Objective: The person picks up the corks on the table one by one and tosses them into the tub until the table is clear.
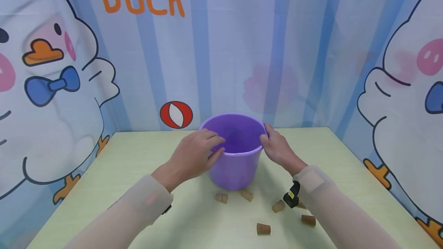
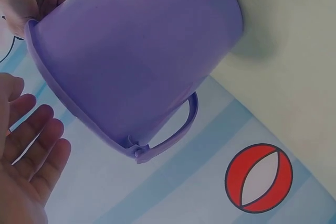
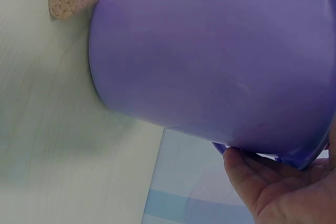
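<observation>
A purple bucket (image 1: 233, 172) stands mouth up near the back of the table, its inside looking dark and partly hidden. My right hand (image 1: 277, 147) grips its rim on the right side; in the right wrist view the fingers (image 3: 244, 174) lie by the handle mount. At the left rim is my left hand (image 1: 195, 151), its fingers loosely extended. The left wrist view shows those fingers (image 2: 50, 163) spread and a little apart from the bucket wall. A handle (image 2: 176, 137) hangs down along the bucket's outside.
Several corks lie in front of the bucket, including a pale cork (image 1: 247, 195), a middle cork (image 1: 278, 206) and darker corks near the right forearm (image 1: 308, 220) and front (image 1: 263, 229). Behind the pale green table (image 1: 138, 172) hangs a duck-print curtain (image 1: 228, 49).
</observation>
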A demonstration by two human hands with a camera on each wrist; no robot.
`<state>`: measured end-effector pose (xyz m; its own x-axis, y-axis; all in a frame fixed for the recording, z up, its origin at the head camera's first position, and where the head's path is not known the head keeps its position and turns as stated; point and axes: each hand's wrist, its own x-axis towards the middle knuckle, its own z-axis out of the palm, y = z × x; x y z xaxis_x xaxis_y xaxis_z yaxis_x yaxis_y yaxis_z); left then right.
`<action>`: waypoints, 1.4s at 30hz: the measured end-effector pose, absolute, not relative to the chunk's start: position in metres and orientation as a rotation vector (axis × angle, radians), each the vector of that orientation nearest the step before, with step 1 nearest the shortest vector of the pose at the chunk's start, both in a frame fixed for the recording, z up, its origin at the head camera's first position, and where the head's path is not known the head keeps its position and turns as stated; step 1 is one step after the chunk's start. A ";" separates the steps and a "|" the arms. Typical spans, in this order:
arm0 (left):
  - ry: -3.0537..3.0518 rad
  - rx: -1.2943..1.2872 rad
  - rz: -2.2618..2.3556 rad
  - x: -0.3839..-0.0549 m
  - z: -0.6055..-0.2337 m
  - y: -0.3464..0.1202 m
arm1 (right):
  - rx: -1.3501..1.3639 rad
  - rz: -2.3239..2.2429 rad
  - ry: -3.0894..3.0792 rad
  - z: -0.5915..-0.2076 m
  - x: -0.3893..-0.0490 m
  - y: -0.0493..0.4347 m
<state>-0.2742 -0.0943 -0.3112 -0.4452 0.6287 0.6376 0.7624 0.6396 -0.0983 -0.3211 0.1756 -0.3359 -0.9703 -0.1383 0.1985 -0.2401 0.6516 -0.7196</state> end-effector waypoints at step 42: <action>-2.239 -1.104 -0.397 -0.253 -0.345 -0.121 | 0.317 1.231 -2.754 -0.335 -0.320 0.175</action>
<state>-0.2534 -0.1209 -0.3453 -0.4707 0.6129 0.6347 0.7936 0.6085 0.0010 -0.3204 0.1750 -0.3352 -0.9724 -0.1454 0.1828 -0.2331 0.6496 -0.7236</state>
